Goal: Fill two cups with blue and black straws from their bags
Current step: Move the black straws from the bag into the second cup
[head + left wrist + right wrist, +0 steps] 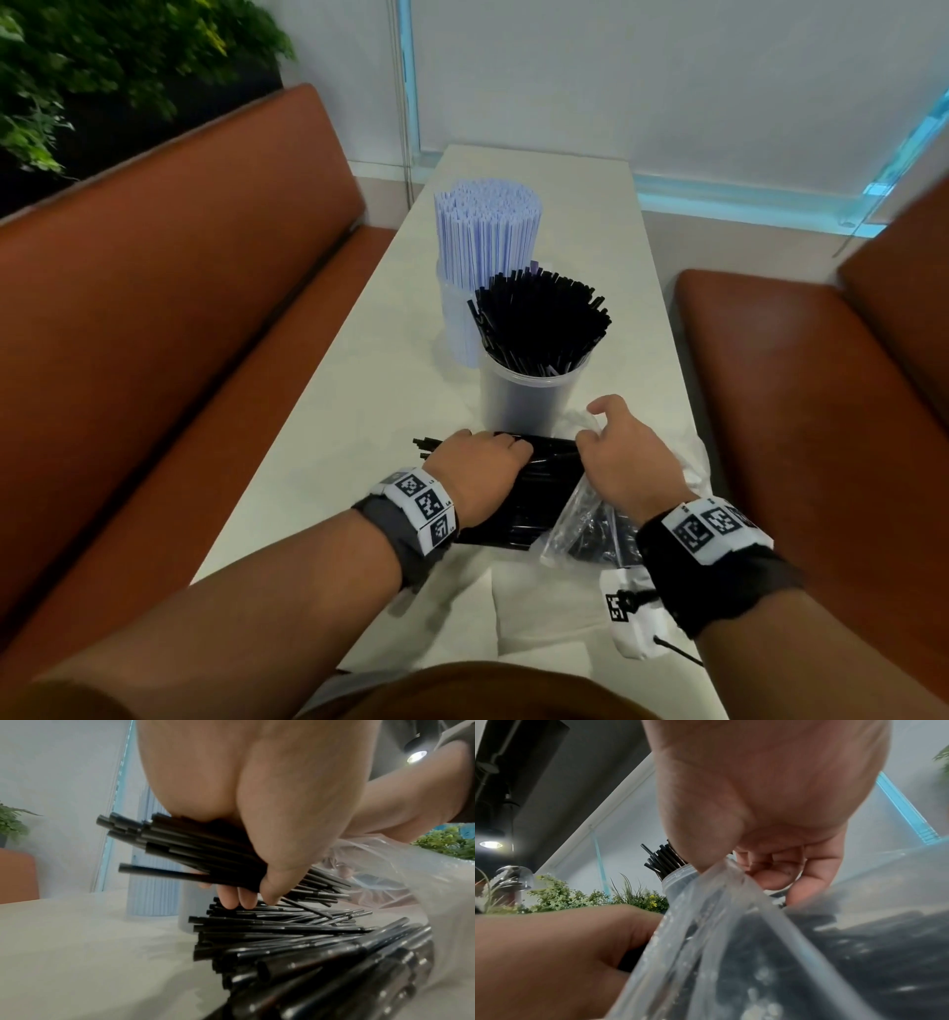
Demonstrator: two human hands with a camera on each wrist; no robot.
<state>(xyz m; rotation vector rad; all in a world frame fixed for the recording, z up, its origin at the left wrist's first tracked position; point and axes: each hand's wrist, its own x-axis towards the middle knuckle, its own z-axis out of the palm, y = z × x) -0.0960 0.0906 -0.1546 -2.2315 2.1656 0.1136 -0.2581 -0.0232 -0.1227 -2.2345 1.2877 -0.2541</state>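
Note:
Two clear cups stand mid-table: the far one (454, 313) is packed with pale blue straws (488, 226), the near one (529, 401) bristles with black straws (544, 318). In front of the near cup, my left hand (485, 460) grips a bundle of black straws (185, 850), its fingers curled round it just above a loose pile of black straws (282, 929) on the table. My right hand (613, 452) pinches the edge of a clear plastic bag (731, 933) between thumb and fingers, beside the left hand. More black straws lie inside the bag (595, 524).
The narrow white table (359, 370) runs between two brown leather benches, one on the left (154, 308) and one on the right (801, 390). A white wall closes its far end. A folded white sheet (539, 616) lies at the near edge. Green plants (77, 61) fill the far left.

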